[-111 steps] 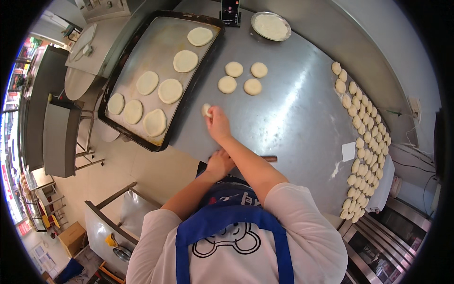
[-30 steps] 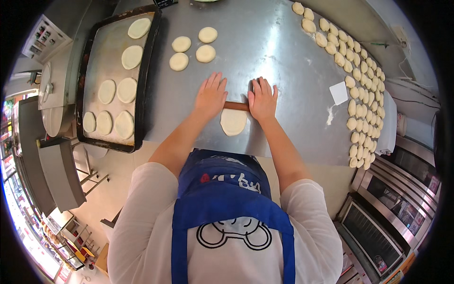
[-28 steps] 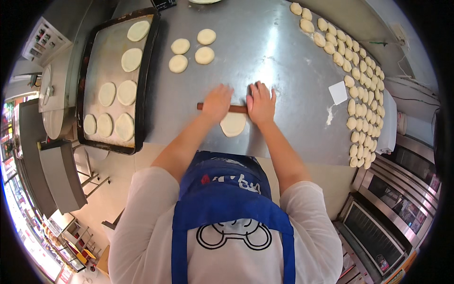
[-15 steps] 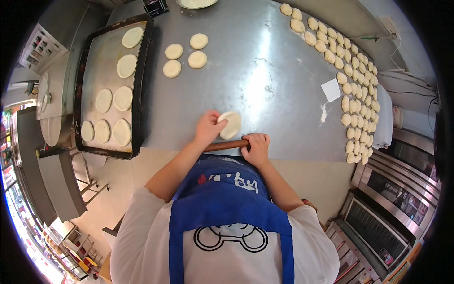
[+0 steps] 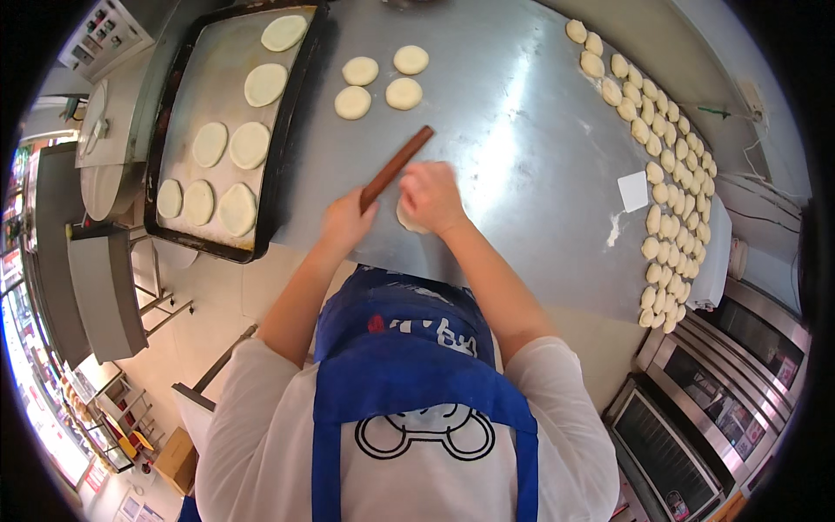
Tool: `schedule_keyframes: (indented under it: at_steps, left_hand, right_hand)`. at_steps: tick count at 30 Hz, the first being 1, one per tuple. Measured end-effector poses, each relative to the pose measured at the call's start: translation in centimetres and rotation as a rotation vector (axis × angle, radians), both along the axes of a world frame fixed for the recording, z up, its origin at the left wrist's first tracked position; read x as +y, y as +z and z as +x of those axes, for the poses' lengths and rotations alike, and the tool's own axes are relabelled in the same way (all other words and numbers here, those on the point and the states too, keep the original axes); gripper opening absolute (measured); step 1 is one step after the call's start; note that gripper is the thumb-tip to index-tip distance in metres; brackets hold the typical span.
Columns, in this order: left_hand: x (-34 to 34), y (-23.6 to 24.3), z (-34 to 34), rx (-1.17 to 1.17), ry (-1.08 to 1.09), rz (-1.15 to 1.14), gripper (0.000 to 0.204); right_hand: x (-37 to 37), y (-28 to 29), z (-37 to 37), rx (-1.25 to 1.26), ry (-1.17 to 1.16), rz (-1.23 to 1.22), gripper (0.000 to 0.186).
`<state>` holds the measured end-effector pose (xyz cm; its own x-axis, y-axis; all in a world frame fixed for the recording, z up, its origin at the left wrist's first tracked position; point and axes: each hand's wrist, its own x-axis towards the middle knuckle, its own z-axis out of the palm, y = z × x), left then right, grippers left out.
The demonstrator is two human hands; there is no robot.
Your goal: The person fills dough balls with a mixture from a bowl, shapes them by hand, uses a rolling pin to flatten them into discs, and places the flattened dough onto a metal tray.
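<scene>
My left hand (image 5: 346, 219) is wrapped round the lower end of a brown wooden rolling pin (image 5: 398, 167), which slants up and to the right over the metal table. Just right of it, my right hand (image 5: 432, 197) is curled over a pale dough round (image 5: 409, 219). Part of that round shows below the fingers, whose tips are hidden and slightly blurred. Beyond the pin lie several flat dough rounds, among them a near one (image 5: 404, 93).
A dark-rimmed baking tray (image 5: 293, 143) at the left carries several flattened rounds. Many small dough pieces (image 5: 663, 228) line the table's right side, with a white scraper (image 5: 633, 191) and a flour smear beside them. The steel table (image 5: 539, 157) ends near my apron.
The rolling pin has passed from my right hand to my left and now points away from me. The dough round has gone from my left hand to under my right. The view has shifted.
</scene>
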<state>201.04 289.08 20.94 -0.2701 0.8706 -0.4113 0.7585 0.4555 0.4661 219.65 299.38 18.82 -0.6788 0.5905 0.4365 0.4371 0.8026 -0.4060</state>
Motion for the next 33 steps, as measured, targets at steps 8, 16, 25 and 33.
schedule_keyframes:
  at_steps: [8,16,25,33]
  left_hand:
    - [-7.3,-1.0,-2.5,-0.021,0.219,0.01,0.043]
    - [-2.2,0.5,0.9,0.063,-0.205,0.031,0.037]
    - [3.8,-2.4,3.1,0.347,-0.503,0.313,0.078]
    - [0.7,-2.6,3.0,0.293,-0.541,0.303,0.082]
  right_hand:
    - [-0.1,-2.7,-0.9,-0.336,0.348,-0.195,0.027]
    - [-2.5,-1.1,2.7,-0.214,-0.141,-0.117,0.057]
    - [-3.4,-2.1,7.7,-0.358,-0.538,-0.145,0.029]
    - [-5.4,-2.8,8.7,-0.366,-0.433,-0.151,0.066]
